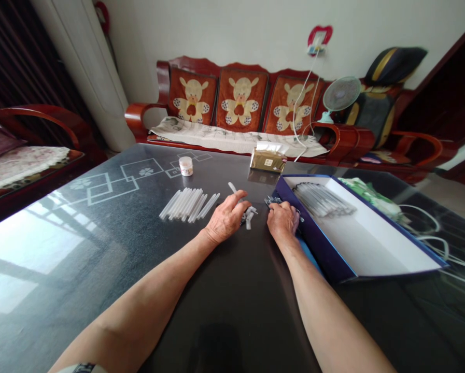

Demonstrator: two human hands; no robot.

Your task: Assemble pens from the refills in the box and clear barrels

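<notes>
My left hand (226,217) is over the dark table, its fingers bent and closed around a translucent white tube (231,186) whose end sticks out beyond them. Small white pieces (249,216) and some dark bits lie at its fingertips. To the left, several similar white tubes (185,204) rest side by side. My right hand (282,220) is curled against the left wall of a blue box (388,259), among small dark metallic-looking pieces (271,200). What its fingers grip is hidden. Inside the white-lined box lies a bundle of grey-tinted tubes (323,199).
A small white jar (186,166) and a gold tissue box (268,159) stand toward the table's far side. Right of the blue box are a green-and-white packet (372,197) and loose white cables (430,233). A wooden sofa (139,116) stands behind the table.
</notes>
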